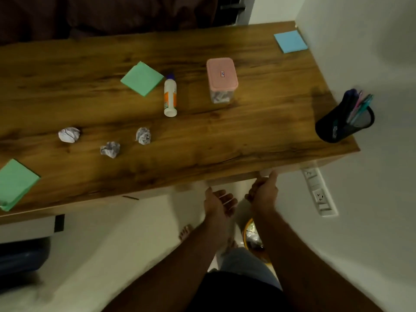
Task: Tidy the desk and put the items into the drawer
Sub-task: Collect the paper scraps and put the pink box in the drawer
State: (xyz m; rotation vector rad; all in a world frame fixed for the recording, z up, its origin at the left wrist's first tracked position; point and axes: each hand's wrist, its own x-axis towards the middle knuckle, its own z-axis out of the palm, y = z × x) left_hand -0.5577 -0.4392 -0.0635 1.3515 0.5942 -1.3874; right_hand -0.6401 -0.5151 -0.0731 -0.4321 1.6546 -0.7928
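On the wooden desk (247, 136) lie three crumpled paper balls (110, 149), a white glue bottle (170, 96) on its side, two green note pads (141, 78) (15, 183), a blue note pad (290, 41), a clear box with a pink lid (221, 78) and a black mesh pen holder (344, 121). My right hand (263, 190) is just below the desk's front edge, fingers curled, thumb touching the underside where a pale drawer front (231, 180) shows. My left hand (220, 202) hovers beside it, fingers apart, holding nothing.
A white wall runs along the desk's right side with a socket strip (319, 192) below the desk. A yellow bin (254, 239) stands on the floor under my arms. A dark blue object (22, 255) sits at the lower left.
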